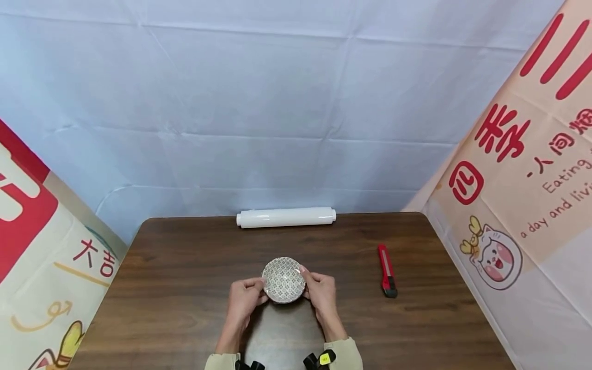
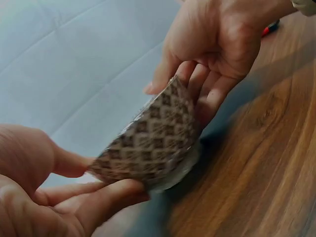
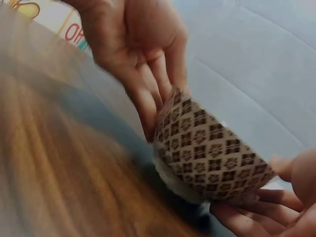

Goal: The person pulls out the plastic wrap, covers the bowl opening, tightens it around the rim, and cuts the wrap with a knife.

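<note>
Both hands hold a small patterned bowl between them, above the near middle of the table. My left hand pinches its left rim, thumb on top and fingers beneath. On the opposite rim, my right hand has the same kind of pinch. Dark diamond motifs cover the bowl's outer wall in the left wrist view. Crumpled clear plastic film gathers around the bowl's underside in the right wrist view. The bowl looks tilted in both wrist views, apart from the table, with a shadow below.
A white roll of cling film lies along the back edge of the brown wooden table. To the right of the hands is a red utility knife. Pale cloth hangs behind, with printed banners on both sides.
</note>
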